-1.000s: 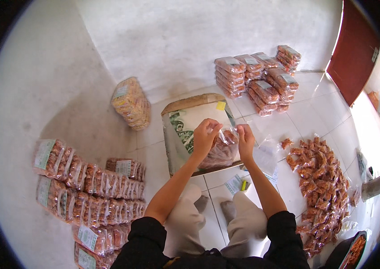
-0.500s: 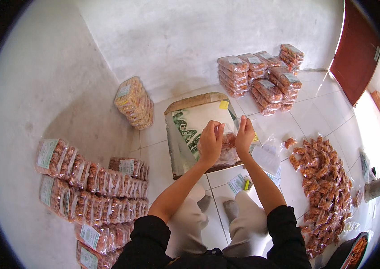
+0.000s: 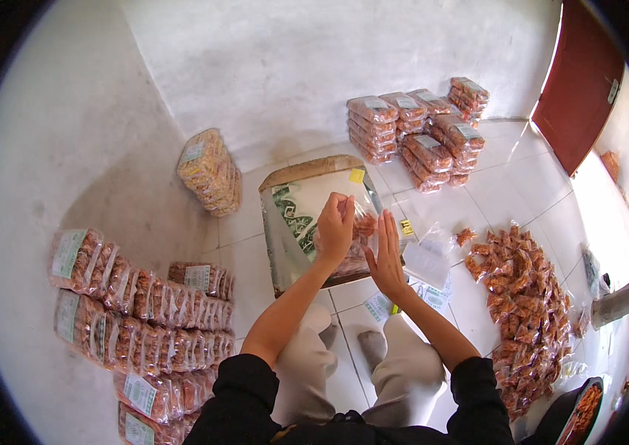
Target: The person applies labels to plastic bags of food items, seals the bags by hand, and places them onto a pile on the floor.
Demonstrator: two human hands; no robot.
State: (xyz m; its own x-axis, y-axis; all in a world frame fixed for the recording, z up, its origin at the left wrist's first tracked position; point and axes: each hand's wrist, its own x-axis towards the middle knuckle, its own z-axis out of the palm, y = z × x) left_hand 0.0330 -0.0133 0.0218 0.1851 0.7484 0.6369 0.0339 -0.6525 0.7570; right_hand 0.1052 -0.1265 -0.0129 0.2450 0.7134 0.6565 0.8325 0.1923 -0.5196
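Observation:
A clear plastic bag (image 3: 364, 223) with reddish-brown snacks in it is between my hands, above a low cardboard box (image 3: 329, 184) with a white and green top. My left hand (image 3: 336, 228) pinches the bag at its upper left side, fingers curled closed. Flat against the bag's right side lies my right hand (image 3: 385, 259), its fingers straight and stretched out. The bag's lower part is partly hidden behind my hands.
To the right spreads a heap of small snack packets (image 3: 526, 311). Stacked filled bags (image 3: 429, 152) stand at the back wall, with more rows (image 3: 143, 297) at the left. Empty plastic bags (image 3: 429, 256) and printed labels (image 3: 379, 305) lie beside the box. A dark tub (image 3: 570, 415) sits lower right.
My right hand has gone from a closed grip to a flat, outstretched palm and moved lower beside the bag. My left hand stays closed at the bag. The whole view has shifted slightly.

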